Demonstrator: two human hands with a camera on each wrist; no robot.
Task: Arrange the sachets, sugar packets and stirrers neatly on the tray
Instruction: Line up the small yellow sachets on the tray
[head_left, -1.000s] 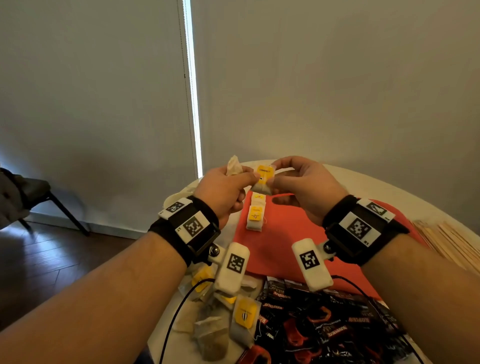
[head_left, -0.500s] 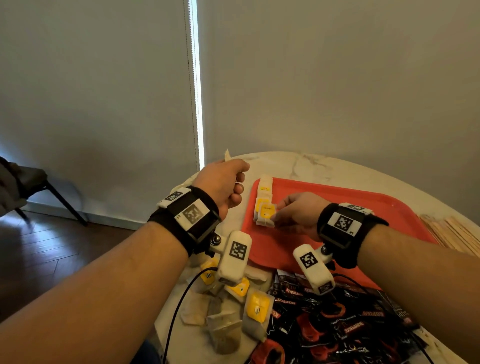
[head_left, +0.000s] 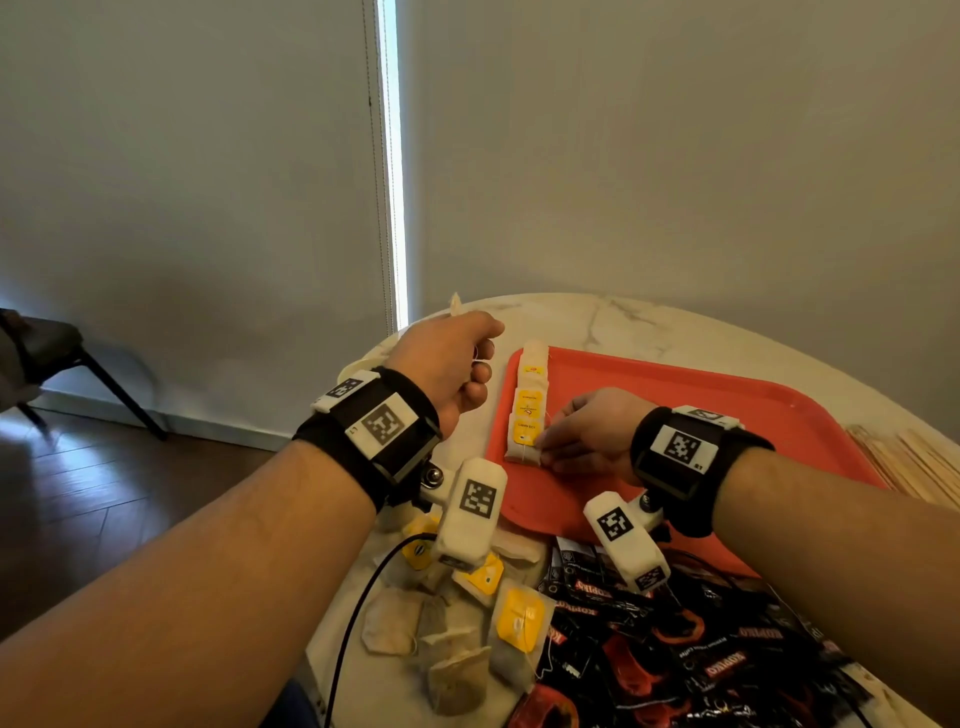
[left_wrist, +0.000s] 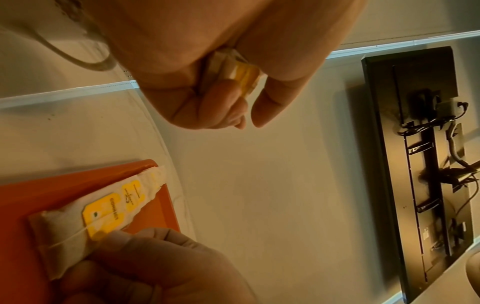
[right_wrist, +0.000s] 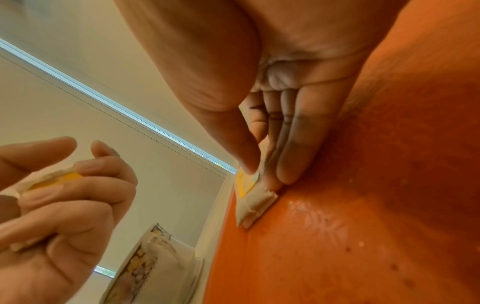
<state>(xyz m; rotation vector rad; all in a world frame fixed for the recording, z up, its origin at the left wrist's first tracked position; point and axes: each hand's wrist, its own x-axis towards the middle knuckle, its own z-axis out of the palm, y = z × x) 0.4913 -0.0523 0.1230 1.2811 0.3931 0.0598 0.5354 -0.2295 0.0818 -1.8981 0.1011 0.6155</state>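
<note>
nearest sachet lies at the near end of a row along the tray left edge, long axis running away; right hand pinches it down. left hand, just off that edge, grips spare sachets.

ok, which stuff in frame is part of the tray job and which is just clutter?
In the job:
- red tray
- tea bag row, right hand pinching the nearest bag
- left hand gripping more tea bags
- loose tea bags
- black sachets
- wooden stirrers

Just lying about:
- chair
</note>
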